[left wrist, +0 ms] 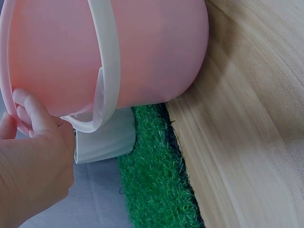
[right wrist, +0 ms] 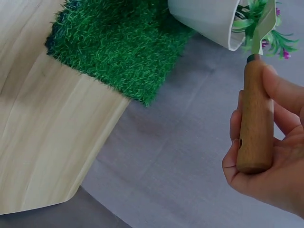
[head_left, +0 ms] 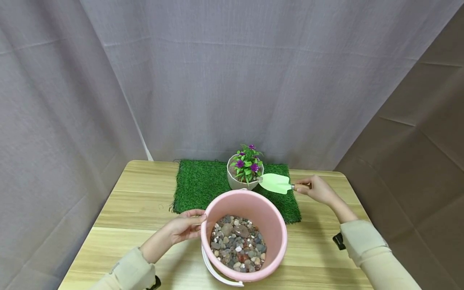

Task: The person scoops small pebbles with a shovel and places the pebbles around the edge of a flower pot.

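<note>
A pink bucket point(head_left: 279, 237) holding many small pebbles point(head_left: 237, 245) stands near the front of the table. My left hand point(head_left: 186, 226) pinches its rim on the left side, thumb over the edge and fingers against the outer wall. In my right hand point(head_left: 315, 189) is a garden trowel point(head_left: 274, 183), its wooden handle point(right wrist: 256, 118) gripped between thumb and curled fingers. The pale green blade points left, its tip at the rim of a white flower pot point(head_left: 237, 184). A plant with purple flowers point(head_left: 248, 163) grows from that pot, with some stones around its base.
Under the pot lies a green artificial grass mat point(head_left: 203, 181) on the wooden table point(head_left: 145, 193). The bucket's white handle point(head_left: 217, 274) hangs down at its front left. Grey curtain cloth point(head_left: 235, 80) rises behind the table's back edge.
</note>
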`<state>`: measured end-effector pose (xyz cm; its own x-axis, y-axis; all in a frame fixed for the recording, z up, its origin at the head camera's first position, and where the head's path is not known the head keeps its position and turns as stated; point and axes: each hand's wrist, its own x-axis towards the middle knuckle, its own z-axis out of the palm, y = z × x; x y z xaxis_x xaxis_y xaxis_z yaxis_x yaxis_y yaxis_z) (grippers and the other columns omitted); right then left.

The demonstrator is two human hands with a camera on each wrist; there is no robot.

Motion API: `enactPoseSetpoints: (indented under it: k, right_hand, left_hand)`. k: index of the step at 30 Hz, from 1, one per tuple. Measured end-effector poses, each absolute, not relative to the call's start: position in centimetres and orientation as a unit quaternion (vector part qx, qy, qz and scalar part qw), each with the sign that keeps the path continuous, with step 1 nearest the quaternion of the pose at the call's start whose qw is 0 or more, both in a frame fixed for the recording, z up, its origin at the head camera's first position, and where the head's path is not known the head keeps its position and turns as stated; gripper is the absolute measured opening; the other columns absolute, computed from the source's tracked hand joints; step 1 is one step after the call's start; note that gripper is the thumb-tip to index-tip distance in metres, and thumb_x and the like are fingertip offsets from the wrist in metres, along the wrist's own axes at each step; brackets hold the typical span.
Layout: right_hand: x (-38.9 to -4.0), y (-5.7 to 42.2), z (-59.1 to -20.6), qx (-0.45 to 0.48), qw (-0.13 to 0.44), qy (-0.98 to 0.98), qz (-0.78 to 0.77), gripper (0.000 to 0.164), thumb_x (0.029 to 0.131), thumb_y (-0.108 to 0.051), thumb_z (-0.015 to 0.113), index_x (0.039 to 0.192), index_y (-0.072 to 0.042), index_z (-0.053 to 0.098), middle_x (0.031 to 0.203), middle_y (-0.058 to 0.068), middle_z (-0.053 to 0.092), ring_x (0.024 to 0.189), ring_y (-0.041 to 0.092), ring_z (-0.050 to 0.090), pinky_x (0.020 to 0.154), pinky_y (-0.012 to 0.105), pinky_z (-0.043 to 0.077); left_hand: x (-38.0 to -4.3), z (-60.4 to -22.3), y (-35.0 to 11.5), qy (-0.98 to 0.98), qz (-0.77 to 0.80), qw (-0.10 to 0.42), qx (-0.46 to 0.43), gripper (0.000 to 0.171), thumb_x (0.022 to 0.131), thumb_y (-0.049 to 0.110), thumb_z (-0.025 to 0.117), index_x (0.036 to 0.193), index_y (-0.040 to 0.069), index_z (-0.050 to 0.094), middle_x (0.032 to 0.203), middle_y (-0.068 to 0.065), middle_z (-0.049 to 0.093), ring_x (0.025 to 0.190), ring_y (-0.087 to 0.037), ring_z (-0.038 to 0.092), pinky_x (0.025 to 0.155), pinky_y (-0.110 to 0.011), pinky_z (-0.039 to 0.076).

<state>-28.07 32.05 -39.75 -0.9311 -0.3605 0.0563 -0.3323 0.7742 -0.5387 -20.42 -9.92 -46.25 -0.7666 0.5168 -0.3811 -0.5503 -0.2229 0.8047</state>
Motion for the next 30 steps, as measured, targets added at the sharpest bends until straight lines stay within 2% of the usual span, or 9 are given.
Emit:
enactPoseSetpoints:
  k: [3,8,14,18,21,24,27,30]
  right_hand:
    - [-28.5,31.9,-40.0,-0.178,0.027,0.948,-0.264,0.023,0.086,-0.006,0.065,0.102,0.011,0.066,0.091,0.023,0.070,0.059,0.007,0.048,0.050,0.019,0.043]
    - [-29.0,31.0,-40.0,-0.159,0.034,0.961,-0.224,0.025,0.088,-0.011,0.064,0.104,0.008,0.067,0.093,0.022,0.070,0.066,0.014,0.057,0.057,0.028,0.052]
    - [-29.1,29.3,-39.1,-0.134,0.023,0.976,-0.171,0.029,0.088,-0.017,0.065,0.106,0.005,0.067,0.086,0.016,0.072,0.061,0.014,0.056,0.057,0.035,0.053]
    - [-29.1,28.4,-38.8,-0.138,-0.019,0.979,-0.148,0.022,0.086,-0.016,0.066,0.099,0.002,0.070,0.082,0.015,0.072,0.062,0.018,0.060,0.055,0.037,0.053]
    - [-28.8,28.1,-38.7,-0.144,-0.072,0.979,-0.121,0.009,0.082,-0.012,0.070,0.084,-0.003,0.072,0.069,0.009,0.067,0.058,0.019,0.056,0.048,0.033,0.047]
    - [-28.3,27.8,-38.3,-0.145,-0.107,0.979,-0.094,0.004,0.078,-0.010,0.072,0.077,-0.006,0.071,0.063,0.006,0.059,0.059,0.022,0.053,0.051,0.035,0.044]
    - [-27.8,27.6,-37.7,-0.144,-0.119,0.979,-0.083,0.006,0.077,-0.010,0.074,0.080,-0.006,0.072,0.069,0.010,0.062,0.068,0.028,0.057,0.062,0.044,0.047]
    - [-27.4,27.6,-37.0,-0.145,-0.111,0.979,-0.086,0.015,0.078,-0.011,0.074,0.091,-0.004,0.073,0.082,0.017,0.067,0.078,0.035,0.060,0.070,0.052,0.048]
  left_hand:
    - [-20.4,-46.3,-9.9,0.517,0.784,0.342,-0.013,0.013,0.090,0.013,0.062,0.101,0.013,0.057,0.083,0.001,0.070,0.075,-0.006,0.067,0.073,-0.018,0.060]
    - [-20.5,-46.3,-10.0,0.519,0.783,0.341,-0.013,0.015,0.090,0.013,0.063,0.103,0.012,0.056,0.083,0.001,0.069,0.075,-0.005,0.067,0.073,-0.018,0.060]
    - [-20.5,-46.3,-10.0,0.517,0.783,0.345,-0.014,0.016,0.088,0.014,0.065,0.102,0.013,0.056,0.083,0.001,0.069,0.075,-0.006,0.067,0.073,-0.018,0.060]
    - [-20.5,-46.4,-10.0,0.516,0.784,0.345,-0.014,0.017,0.088,0.015,0.065,0.102,0.012,0.055,0.083,0.001,0.069,0.075,-0.006,0.067,0.073,-0.018,0.060]
    - [-20.5,-46.4,-10.0,0.516,0.785,0.343,-0.019,0.016,0.089,0.014,0.064,0.102,0.013,0.056,0.082,0.001,0.069,0.075,-0.006,0.066,0.072,-0.018,0.060]
    - [-20.6,-46.4,-9.9,0.517,0.784,0.343,-0.020,0.014,0.089,0.013,0.064,0.101,0.013,0.056,0.082,0.001,0.068,0.075,-0.005,0.066,0.073,-0.018,0.060]
    - [-20.5,-46.4,-9.9,0.517,0.784,0.342,-0.017,0.014,0.089,0.014,0.064,0.101,0.013,0.056,0.082,0.001,0.068,0.075,-0.005,0.066,0.073,-0.018,0.060]
    - [-20.4,-46.3,-9.9,0.517,0.785,0.341,-0.016,0.014,0.089,0.014,0.063,0.102,0.013,0.056,0.082,0.001,0.069,0.075,-0.005,0.066,0.072,-0.017,0.060]
